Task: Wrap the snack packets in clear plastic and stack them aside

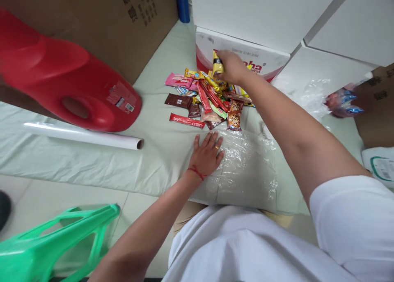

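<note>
My right hand [232, 67] grips a yellow-and-black wrapped snack [218, 64] above the back of a pile of packaged sweets, in front of a white and red carton. Red stick packs [203, 96], a pink packet [178, 80], brown packets [177, 100] and a cookie pack [234, 120] make up part of that pile. One red stick pack [186, 120] lies along its front left side. My left hand [207, 152] rests flat with fingers spread, at the left edge of a clear plastic sheet or bag [246, 171] spread on the cloth-covered table.
A large red bottle [101, 89] and a white roll [86, 136] lie to the left, before a brown carton [101, 31]. White boxes [261, 11] and the white and red carton [205, 48] stand behind. Crumpled clear plastic [304, 95] is at right; a green stool [67, 237] stands below left.
</note>
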Tool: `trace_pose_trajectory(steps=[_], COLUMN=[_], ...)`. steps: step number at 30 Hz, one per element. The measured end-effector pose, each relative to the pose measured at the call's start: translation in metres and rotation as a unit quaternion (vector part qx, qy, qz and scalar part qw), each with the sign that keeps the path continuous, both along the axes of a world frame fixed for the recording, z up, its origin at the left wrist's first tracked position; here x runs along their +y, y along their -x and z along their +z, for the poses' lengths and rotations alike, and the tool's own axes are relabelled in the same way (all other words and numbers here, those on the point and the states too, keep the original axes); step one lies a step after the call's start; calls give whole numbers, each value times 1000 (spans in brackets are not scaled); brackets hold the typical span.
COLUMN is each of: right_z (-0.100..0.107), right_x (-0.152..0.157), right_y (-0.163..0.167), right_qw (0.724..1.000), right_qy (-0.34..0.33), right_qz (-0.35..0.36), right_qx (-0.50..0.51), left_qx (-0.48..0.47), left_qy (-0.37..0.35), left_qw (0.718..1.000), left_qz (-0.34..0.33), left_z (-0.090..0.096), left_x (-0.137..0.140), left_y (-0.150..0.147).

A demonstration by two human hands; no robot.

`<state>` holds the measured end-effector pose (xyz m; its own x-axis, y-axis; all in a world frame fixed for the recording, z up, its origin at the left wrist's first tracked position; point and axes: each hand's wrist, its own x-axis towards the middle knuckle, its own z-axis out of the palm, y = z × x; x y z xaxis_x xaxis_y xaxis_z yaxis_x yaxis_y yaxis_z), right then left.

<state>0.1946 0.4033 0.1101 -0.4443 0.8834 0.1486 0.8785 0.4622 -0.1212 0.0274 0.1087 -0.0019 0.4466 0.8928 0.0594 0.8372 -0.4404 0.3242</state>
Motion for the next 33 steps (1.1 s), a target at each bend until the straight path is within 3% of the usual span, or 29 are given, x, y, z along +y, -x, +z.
trace_pose_trajectory(steps=[4, 8, 13, 16, 18, 21, 23, 25, 28, 33], right_z=[-23, -38, -19, 5, 16, 18, 8, -8, -35, -64], right_x=[8, 1, -23, -70, -120, -204, -253, -288, -312, -320], right_y=[16, 10, -13, -39, -59, -82, -87, -83, -70, -64], right_qw=[997, 996, 996, 995, 989, 968, 949, 939, 951, 977], right_qy=[42, 54, 19, -22, -4, 114, 206, 250, 253, 196], right_qz=[36, -40, -80, -84, -88, -80, -75, -65, -38, -25], right_qx=[-55, -55, -41, 44, 118, 207, 228, 225, 174, 82], left_qx=[-4, -5, -12, -18, -22, -24, -24, -22, -16, 1], left_qy=[-1, -3, -1, -1, -1, -2, 0, 5, 11, 9], left_qw=[1000, 1000, 1000, 1000, 1000, 1000, 1000, 1000, 1000, 1000], left_qz=[-2, -4, 1, 0, -1, 1, 1, 1, 3, 10], left_z=[-1, -1, -1, -3, -4, -4, -2, 0, 2, 0], left_x=[0, 0, 0, 0, 0, 0, 0, 0, 1, 2], left_y=[1, 1, 1, 1, 1, 1, 2, 2, 1, -1])
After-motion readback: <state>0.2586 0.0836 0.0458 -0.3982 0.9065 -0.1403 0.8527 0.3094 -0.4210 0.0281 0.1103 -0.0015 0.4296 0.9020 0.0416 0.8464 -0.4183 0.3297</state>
